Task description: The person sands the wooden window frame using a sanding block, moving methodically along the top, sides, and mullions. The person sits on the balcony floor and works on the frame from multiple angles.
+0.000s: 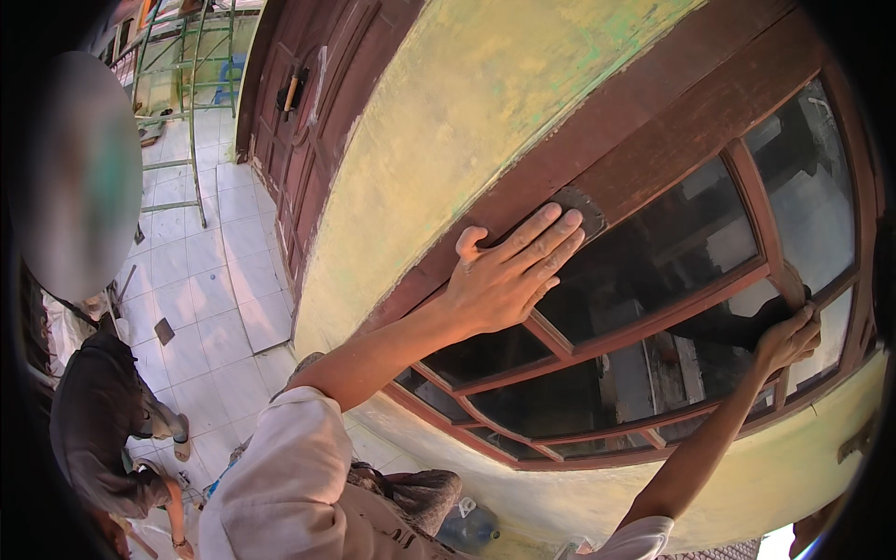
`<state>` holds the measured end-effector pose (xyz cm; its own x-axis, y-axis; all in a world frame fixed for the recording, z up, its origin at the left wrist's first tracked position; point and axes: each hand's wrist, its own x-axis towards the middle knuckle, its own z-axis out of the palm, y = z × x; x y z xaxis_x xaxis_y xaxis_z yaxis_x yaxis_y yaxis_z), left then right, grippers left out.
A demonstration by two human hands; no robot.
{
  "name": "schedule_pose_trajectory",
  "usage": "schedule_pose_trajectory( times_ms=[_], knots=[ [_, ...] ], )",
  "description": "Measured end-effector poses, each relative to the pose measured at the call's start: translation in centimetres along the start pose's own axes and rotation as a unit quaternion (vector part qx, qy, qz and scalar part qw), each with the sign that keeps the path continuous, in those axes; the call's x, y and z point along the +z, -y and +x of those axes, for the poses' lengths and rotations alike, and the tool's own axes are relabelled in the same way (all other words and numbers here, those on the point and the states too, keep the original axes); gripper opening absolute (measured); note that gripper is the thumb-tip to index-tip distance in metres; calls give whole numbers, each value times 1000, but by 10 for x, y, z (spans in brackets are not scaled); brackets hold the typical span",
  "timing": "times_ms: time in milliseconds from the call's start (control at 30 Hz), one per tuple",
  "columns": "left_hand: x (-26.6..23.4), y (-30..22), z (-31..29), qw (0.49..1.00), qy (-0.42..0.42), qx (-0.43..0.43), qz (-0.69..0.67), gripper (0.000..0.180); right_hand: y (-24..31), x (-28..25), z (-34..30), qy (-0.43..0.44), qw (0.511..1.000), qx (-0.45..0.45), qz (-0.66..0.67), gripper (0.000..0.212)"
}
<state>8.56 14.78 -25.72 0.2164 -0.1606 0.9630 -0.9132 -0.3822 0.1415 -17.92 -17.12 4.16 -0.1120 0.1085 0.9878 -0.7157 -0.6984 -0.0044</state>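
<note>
Pressing a dark pad (590, 207) against the brown window frame (672, 159), beside the yellow wall (467, 121), the left hand (513, 271) lies flat, fingers extended and thumb spread. The right hand (789, 338) bends near a glazing bar (759, 210); whether it grips the wood cannot be told from this angle.

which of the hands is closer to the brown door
Left. The left hand is on a dark pad against the window frame, right of the door; the right hand is farther right, by the panes.
</note>
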Motion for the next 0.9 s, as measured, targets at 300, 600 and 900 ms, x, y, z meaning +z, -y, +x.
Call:
schedule_pose_trajectory(
  times_ms=[300, 600, 900],
  knots=[
    [2, -3, 25, 998, -48, 32, 4, 56, -7, -1, 2, -14, 1000, -28, -4, 44],
    [3, -12, 57, 998, -39, 40, -30, 59, 6, -8, -8, 6, 999, -37, 1, 38],
    [-24, -10, 160, 992, -95, 73, -51, 59, 26, -6, -14, -19, 998, -56, 8, 37]
  ],
)
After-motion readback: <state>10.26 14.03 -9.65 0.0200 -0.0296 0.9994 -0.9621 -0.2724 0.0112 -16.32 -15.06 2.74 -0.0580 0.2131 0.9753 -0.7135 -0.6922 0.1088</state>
